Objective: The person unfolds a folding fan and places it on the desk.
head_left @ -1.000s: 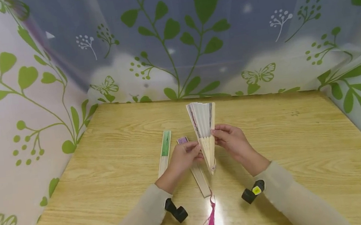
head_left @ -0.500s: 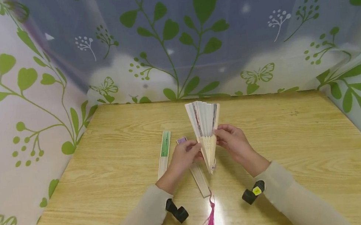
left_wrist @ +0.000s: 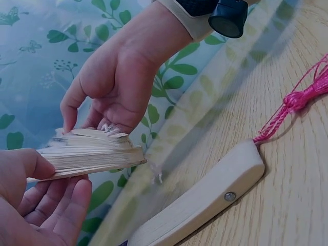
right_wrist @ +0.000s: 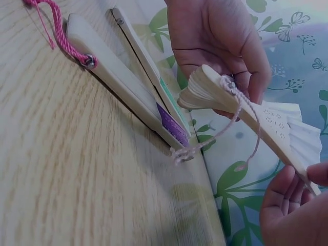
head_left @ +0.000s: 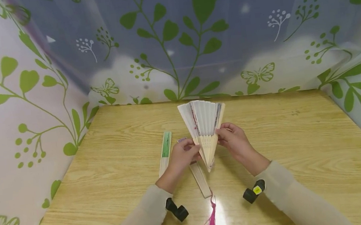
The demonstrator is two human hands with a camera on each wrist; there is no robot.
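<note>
A white folding fan with pale wooden ribs is partly spread, held up above the table between both hands. My left hand pinches its left outer rib between thumb and fingers. On the other side, the right outer rib is pinched by my right hand. The fan's pivot end points down toward me, and a pale cord hangs from it in the right wrist view. Beneath my left hand lies a folded fan with a purple section and a pink tassel. Left of it lies a folded green fan.
The wood-grain table reaches back to a blue and white curtain printed with green leaves and butterflies. A similar printed cloth hangs along the left edge. Black cameras are strapped to both wrists.
The white fan has spread wider, its left edge swinging outward to the left. The hands have moved slightly apart at the top; the two folded fans stay in place.
</note>
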